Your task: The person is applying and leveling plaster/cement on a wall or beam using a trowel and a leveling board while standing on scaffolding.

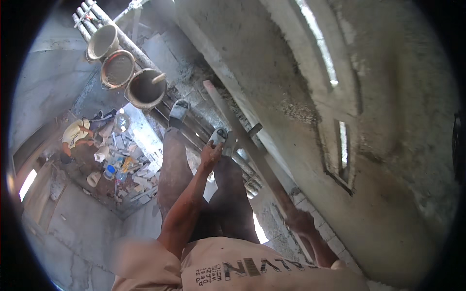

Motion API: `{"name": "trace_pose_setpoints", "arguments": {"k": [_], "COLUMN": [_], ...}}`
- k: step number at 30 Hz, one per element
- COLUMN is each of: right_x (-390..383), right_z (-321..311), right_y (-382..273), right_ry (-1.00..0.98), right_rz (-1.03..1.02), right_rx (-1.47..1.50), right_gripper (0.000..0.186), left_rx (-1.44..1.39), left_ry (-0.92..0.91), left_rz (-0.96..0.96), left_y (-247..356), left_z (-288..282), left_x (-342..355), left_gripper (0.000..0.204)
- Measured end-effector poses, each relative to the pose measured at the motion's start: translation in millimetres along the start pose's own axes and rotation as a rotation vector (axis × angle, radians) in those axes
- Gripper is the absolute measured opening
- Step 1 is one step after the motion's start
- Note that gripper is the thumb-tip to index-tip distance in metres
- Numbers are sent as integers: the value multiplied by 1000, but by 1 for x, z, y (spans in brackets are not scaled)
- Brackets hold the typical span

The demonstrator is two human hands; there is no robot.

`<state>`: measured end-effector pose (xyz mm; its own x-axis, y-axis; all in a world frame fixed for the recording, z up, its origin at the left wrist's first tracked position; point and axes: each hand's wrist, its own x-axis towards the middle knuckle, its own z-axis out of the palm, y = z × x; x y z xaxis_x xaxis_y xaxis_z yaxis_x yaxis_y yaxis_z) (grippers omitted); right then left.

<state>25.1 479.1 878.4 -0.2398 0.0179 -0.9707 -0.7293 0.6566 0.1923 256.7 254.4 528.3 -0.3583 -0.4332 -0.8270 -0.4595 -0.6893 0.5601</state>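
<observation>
Person stands on a scaffold of wooden poles high above a floor. Right hand is closed around the near end of a long straight-edge board; the board runs from near right to far left, lying flat against the wet plastered wall. Left hand is at the board's middle, fingers curled loosely, just beside it; whether it grips cannot be told. Three mortar pans sit on the poles, far left. Below, far left, another person crouches among rubble.
</observation>
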Motion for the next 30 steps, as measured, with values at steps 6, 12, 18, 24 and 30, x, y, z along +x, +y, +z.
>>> {"name": "trace_pose_setpoints", "arguments": {"k": [6, 12, 18, 24, 30], "right_x": [-112, -121, -81, -45, -29], "right_z": [38, 64, 116, 146, 91], "right_y": [3, 2, 39, 52, -9], "right_ry": [303, 555, 834, 948, 930], "right_rz": [-228, -277, -371, -269, 106], "right_rx": [-69, 137, 130, 179, 412], "right_gripper": [60, 56, 52, 50, 70], "left_rx": [-195, -410, -292, -406, 12], "left_ry": [191, 229, 425, 560, 581], "left_rz": [-246, -103, 99, 218, 516], "left_y": [54, 144, 162, 231, 280], "left_z": [-26, -55, -53, -30, -60], "left_x": [6, -18, -23, -57, -7], "left_gripper": [74, 74, 79, 86, 74]}}
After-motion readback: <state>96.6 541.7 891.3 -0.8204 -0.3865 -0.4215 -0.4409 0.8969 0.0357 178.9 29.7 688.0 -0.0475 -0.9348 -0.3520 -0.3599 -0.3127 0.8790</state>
